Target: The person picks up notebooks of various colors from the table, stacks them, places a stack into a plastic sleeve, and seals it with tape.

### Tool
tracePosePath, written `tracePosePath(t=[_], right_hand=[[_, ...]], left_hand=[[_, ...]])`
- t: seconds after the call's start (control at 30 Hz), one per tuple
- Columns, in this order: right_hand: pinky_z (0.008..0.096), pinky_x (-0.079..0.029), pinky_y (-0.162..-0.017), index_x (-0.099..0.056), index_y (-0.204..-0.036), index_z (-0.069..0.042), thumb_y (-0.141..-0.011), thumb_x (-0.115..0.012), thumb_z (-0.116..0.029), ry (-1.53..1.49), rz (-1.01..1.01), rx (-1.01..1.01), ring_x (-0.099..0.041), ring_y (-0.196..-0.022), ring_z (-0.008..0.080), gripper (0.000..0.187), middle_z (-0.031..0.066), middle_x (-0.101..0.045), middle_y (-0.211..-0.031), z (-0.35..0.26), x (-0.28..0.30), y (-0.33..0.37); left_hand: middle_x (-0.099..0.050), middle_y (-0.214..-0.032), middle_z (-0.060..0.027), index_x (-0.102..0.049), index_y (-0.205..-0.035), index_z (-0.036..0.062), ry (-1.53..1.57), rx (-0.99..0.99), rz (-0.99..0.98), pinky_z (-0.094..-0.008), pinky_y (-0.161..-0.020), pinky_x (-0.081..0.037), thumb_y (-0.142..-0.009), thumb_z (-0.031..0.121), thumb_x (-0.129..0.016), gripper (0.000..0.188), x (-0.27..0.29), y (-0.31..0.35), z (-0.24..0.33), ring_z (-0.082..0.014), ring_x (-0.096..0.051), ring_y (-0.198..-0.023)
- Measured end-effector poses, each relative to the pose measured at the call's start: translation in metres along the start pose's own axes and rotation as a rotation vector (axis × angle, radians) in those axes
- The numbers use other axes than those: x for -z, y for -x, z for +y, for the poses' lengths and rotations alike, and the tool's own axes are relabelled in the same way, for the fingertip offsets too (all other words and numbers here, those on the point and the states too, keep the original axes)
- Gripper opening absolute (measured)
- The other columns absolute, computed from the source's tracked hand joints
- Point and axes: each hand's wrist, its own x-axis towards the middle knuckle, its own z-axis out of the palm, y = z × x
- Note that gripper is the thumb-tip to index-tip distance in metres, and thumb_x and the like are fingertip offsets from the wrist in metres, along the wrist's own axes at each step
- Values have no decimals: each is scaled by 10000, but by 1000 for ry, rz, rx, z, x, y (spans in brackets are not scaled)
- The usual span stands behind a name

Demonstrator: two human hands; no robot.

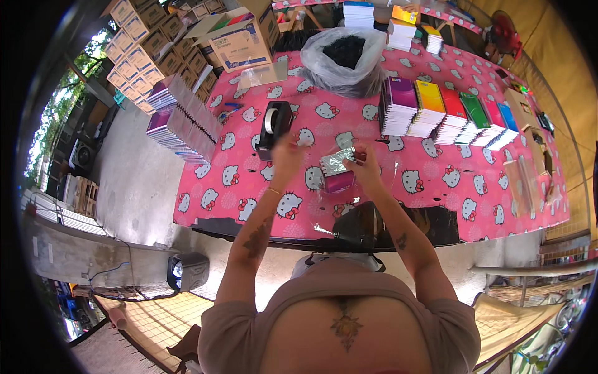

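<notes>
My right hand (365,167) grips a small spiral notebook (338,163) in clear, shiny plastic wrap, thumb on its top face. Purple shows at the notebook's lower part, and loose film spreads beside it over the pink table. To the left, my left hand (289,154) is smeared by motion, so its fingers cannot be made out. It is close to a black tape dispenser (266,138) that carries a roll of tape (271,119); whether they touch is unclear.
Stacked spiral notebooks (430,112) in several colours stand at right. A plastic bag (342,62) with black contents sits behind. Wrapped notebook piles (180,124) line the left edge, near an open carton (240,47). Clear plastic sheets (520,184) lie far right.
</notes>
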Motion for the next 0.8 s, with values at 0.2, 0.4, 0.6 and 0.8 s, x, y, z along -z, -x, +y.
tracePosePath(t=[0.2,0.4,0.6,0.8], right_hand=[[319,-482,-906,-516,-1258,-87,-830,-755,-34,109,25,54,-537,-1097,195,493,74,-548,-1181,-7,-12,7],[333,-459,-932,-536,-1245,-86,-829,-746,-30,27,6,9,-536,-1109,183,470,57,-561,-1210,-11,-4,9],[317,-468,-912,-534,-1259,-74,-823,-749,-29,-47,-4,-9,-539,-1109,178,489,69,-571,-1192,-6,-18,9],[344,-472,-925,-513,-1236,-66,-802,-751,-42,-44,27,-4,-512,-1109,200,496,68,-505,-1199,0,-12,6]], left_hand=[[-627,-803,-6,-715,-1041,48,414,674,-125,-289,-620,-513,-827,255,-764,302,102,-29,-87,-110,-549,-668],[-602,-764,31,-679,-963,63,714,529,126,-207,-517,-403,-887,176,-697,137,83,7,-90,-49,-511,-589],[-724,-785,-137,-701,-850,-7,-999,197,-83,-346,-675,-543,-860,191,-685,198,129,-25,-82,-253,-698,-710],[-710,-806,-133,-722,-878,41,-135,-386,-790,-397,-690,-523,-822,248,-703,215,56,-58,88,-288,-692,-741]])
